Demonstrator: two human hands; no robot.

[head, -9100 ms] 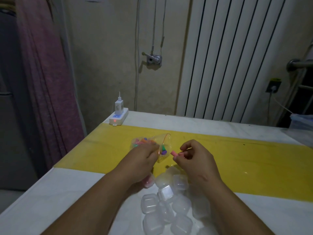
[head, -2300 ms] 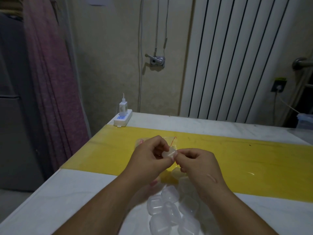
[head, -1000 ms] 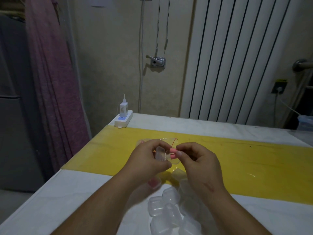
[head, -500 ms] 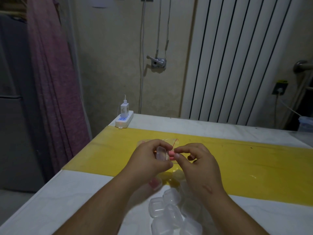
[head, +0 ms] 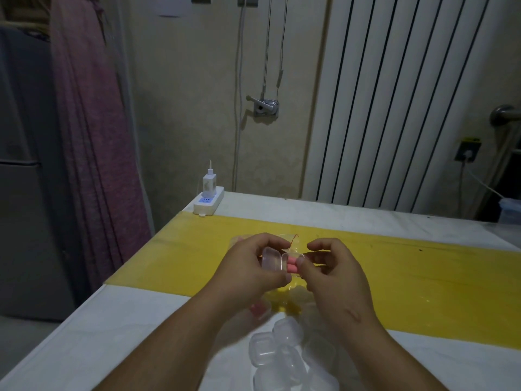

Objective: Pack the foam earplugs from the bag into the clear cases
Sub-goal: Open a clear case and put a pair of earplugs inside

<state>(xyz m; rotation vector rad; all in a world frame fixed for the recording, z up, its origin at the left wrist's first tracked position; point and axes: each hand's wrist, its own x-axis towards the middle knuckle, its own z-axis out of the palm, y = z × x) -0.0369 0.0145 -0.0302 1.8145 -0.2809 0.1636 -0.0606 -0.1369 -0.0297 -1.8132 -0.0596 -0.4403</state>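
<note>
Currently both hands meet above the middle of the yellow strip (head: 423, 266) that runs left to right across the white table (head: 112, 334). The left hand (head: 248, 266) grips a small clear case (head: 272, 259), fingers curled over its far side and thumb on its near side. The case hangs open, and its two halves sit side by side. Two pink foam earplugs (head: 291, 265) lie together in the right half. The right hand (head: 332, 266) is touching that half: its thumb and forefinger pinch at the earplugs' right ends, and the other fingers are loosely curled behind them. I cannot tell whether the earplugs are fully seated.

Just beyond the hands, the clear bag (head: 291, 239) lies flat on the yellow strip, mostly hidden by the knuckles, with a thin red line at its far right corner. Its contents are not visible to me from here.

Nearer to me, between the forearms, a heap of clear cases (head: 282, 354) rests on the white part of the table. Under the left wrist something pink (head: 258, 309) shows, too blurred to name.

At the far left corner of the table a white power strip (head: 208, 201) carries a plugged-in charger (head: 209, 183). A white ribbed radiator (head: 394, 94) stands against the far wall on the right, and a pink curtain (head: 93, 136) hangs on the left.
</note>
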